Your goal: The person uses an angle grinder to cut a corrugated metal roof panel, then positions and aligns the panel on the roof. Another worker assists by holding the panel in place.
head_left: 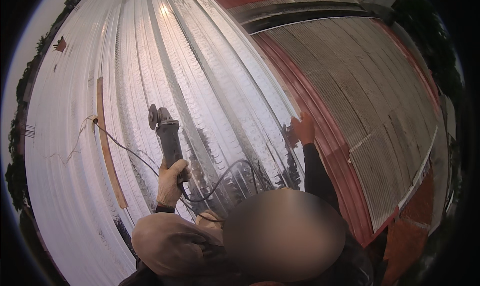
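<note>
Grinder [171, 138], dark grey with a barrel-shaped body, was in the person's left hand [171, 185], at the near left of centre. That hand, in a beige fabric glove, was closed firmly around the body's near end, presumably to keep the fingers well back from the round grey disc [153, 116] at the far end.

A thin black cord [216, 187] looped slackly to the right of the tool, likely giving it room to move. Farther left, black cable crossed a long, flat brown wooden strip [105, 141] to a dark connector [95, 120].

To the right, the bare-looking, reddish right hand [303, 129] was at the edge of the shiny silver ribbed metal roof [210, 86], perhaps for balance; whether it gripped the edge or merely rested there, I could not tell. Beyond that edge ran red ribbed metal sheeting [320, 131], then a weathered grey-brown corrugated roof [370, 96].

No brand, label or writing was readable on the tool or the roofing.
</note>
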